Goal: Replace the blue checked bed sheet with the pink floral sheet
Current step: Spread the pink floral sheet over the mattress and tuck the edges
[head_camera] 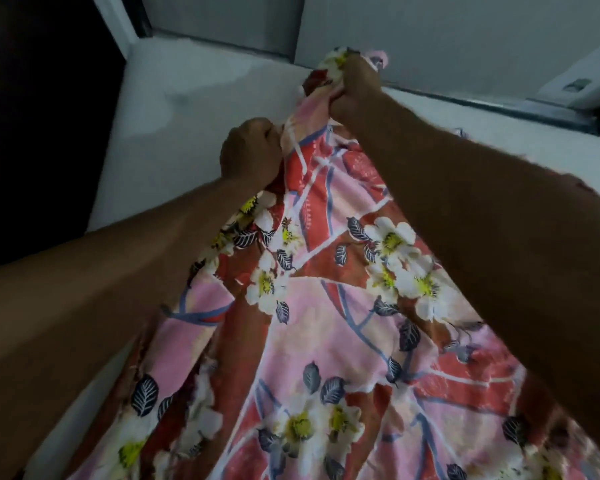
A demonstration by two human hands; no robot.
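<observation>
Two fistfuls of sheet (326, 306) are held tight, right grip (352, 88) farther up the bed (187, 126), left grip (250, 152) nearer.

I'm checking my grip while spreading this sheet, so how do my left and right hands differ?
The right hand reaches farther across the mattress, close to the wall; the left hand sits nearer and further left. The right hand has bunched fabric sticking out above it; the left hand grips a flatter edge. Both are curled around the floral sheet.
</observation>
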